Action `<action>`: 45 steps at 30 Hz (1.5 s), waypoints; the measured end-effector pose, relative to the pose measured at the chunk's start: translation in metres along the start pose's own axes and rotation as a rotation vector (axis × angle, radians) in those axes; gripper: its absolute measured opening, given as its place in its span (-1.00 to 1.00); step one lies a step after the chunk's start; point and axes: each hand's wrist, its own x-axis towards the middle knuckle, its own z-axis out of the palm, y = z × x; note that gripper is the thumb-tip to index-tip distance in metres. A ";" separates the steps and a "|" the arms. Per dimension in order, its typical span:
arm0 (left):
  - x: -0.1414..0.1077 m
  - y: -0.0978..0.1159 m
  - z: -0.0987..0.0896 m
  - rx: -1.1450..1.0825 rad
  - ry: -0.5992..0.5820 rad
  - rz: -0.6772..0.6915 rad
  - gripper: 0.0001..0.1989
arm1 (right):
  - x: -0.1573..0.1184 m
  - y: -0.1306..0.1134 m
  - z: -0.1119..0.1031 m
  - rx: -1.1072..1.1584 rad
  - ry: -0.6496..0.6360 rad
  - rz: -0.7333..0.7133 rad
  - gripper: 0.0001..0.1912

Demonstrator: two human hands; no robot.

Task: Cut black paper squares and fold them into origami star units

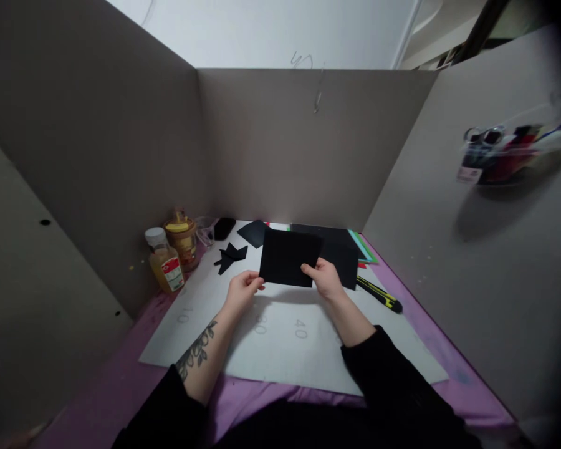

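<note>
Between my two hands, a black square sheet (pixel 288 257) is held up over a white board (pixel 280 349) marked with numbers. My left hand (pixel 244 289) pinches its lower left corner. At the lower right side, my right hand (pixel 325 276) grips it with the thumb on top. A folded black paper shape (pixel 231 256) lies to the left, and another dark piece (pixel 252 232) sits behind the sheet. More black paper (pixel 346 259) rests behind my right hand, beside a black and yellow cutter (pixel 378 294).
A bottle with a white cap (pixel 165 262), a yellow-lidded jar (pixel 181 237) and a clear cup (pixel 206 231) stand at the left. Grey panels (pixel 308 149) enclose the table on three sides. A holder with scissors (pixel 495 156) hangs on the right panel.
</note>
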 end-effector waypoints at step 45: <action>-0.010 0.006 0.019 -0.006 -0.002 -0.057 -0.73 | -0.042 0.019 0.086 0.263 -0.025 0.301 -0.62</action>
